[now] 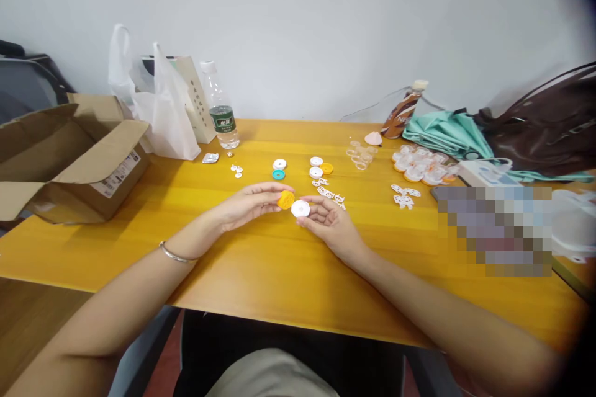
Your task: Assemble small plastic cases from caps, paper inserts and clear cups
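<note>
The water bottle by the far edge of the desk bears a green label with white Chinese characters, too small to be sure of; the brown bottle lying further right along that edge shows "NES"; the paper bag has vertical characters and the cardboard box a sticker, both unreadable.
</note>
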